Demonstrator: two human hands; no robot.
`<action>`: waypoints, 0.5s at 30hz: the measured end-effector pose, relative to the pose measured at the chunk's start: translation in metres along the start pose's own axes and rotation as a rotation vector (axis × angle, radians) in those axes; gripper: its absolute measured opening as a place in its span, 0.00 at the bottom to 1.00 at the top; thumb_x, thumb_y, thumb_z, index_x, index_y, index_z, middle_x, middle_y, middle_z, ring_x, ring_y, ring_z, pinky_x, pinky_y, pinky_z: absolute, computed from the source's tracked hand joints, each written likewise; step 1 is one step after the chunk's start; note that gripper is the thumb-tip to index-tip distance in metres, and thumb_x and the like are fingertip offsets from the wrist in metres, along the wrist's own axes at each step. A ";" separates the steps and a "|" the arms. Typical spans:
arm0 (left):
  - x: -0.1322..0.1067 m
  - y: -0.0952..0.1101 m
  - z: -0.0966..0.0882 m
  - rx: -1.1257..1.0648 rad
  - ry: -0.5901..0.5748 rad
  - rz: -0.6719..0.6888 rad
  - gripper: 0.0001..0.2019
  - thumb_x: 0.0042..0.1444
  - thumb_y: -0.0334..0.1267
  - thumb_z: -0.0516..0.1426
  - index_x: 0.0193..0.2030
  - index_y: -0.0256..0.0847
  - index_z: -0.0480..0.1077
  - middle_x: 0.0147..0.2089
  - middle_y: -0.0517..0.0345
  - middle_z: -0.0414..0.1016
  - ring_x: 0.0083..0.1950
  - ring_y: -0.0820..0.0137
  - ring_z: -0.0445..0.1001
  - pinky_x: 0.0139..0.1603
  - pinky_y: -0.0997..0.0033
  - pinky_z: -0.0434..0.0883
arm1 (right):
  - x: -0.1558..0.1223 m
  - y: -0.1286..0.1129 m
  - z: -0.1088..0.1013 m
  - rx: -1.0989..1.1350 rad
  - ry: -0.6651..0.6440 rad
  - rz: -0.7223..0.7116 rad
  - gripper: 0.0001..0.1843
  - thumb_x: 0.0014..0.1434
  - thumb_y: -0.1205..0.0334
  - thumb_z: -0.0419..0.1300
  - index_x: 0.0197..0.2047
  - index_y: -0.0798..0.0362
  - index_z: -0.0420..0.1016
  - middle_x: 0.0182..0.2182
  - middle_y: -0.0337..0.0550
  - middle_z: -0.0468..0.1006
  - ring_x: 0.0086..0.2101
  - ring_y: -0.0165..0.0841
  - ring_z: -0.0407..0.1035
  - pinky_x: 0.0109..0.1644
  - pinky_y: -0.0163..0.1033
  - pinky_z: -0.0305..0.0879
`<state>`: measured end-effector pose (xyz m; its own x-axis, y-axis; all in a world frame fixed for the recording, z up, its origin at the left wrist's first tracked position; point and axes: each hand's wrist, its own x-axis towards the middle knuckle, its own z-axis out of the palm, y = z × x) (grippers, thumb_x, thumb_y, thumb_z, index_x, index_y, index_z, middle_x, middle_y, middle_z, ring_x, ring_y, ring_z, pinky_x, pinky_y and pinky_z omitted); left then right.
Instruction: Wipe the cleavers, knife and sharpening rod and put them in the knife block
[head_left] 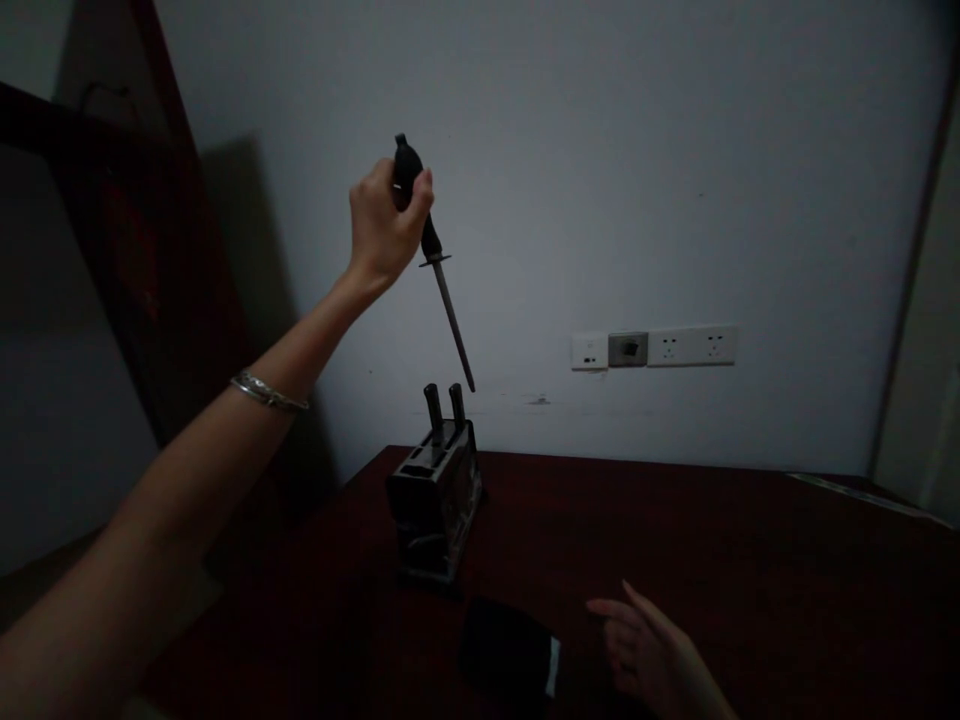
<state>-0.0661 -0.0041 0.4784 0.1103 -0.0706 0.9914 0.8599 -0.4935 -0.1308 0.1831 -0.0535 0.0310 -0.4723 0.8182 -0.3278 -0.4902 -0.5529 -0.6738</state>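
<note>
My left hand (390,220) is closed around the black handle of a sharpening steel (454,320), raised high against the wall. The rod slants down to the right, its tip apart from and just above a knife block (424,520). Two dark handles (442,405) stick up out of the block's far end. My right hand (649,650) is at the lower right above the table, holding nothing, with its fingers partly curled and apart. Left of it lies a dark flat item with a white strip (510,650), too dim to name.
The dark red table (637,530) meets a pale wall (637,180). Wall sockets (690,346) are set above the table's back edge. A dark wooden frame (180,250) stands at the left. A thin strip (870,495) lies at the back right.
</note>
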 end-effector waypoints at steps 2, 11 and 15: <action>0.006 -0.013 0.006 0.033 -0.048 -0.046 0.12 0.54 0.42 0.51 0.21 0.44 0.57 0.21 0.63 0.60 0.23 0.75 0.57 0.25 0.70 0.54 | 0.002 0.002 -0.002 -0.003 0.003 0.025 0.21 0.53 0.46 0.55 0.33 0.57 0.75 0.16 0.38 0.71 0.18 0.25 0.65 0.23 0.30 0.55; -0.007 -0.064 0.022 0.069 -0.262 -0.140 0.10 0.51 0.40 0.52 0.23 0.38 0.61 0.22 0.58 0.63 0.30 0.72 0.65 0.28 0.74 0.57 | 0.007 0.007 -0.008 -0.025 -0.001 0.033 0.20 0.49 0.45 0.58 0.32 0.54 0.75 0.17 0.36 0.70 0.20 0.25 0.64 0.24 0.30 0.54; -0.024 -0.080 0.024 0.123 -0.309 -0.197 0.10 0.49 0.40 0.53 0.23 0.37 0.62 0.22 0.57 0.63 0.29 0.71 0.65 0.28 0.74 0.59 | 0.007 0.008 -0.008 0.009 -0.021 0.057 0.19 0.49 0.45 0.59 0.31 0.55 0.76 0.16 0.36 0.70 0.19 0.24 0.64 0.23 0.30 0.54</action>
<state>-0.1255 0.0574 0.4648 0.0659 0.2890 0.9551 0.9309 -0.3625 0.0455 0.1819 -0.0504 0.0178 -0.5148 0.7818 -0.3517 -0.4684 -0.6001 -0.6485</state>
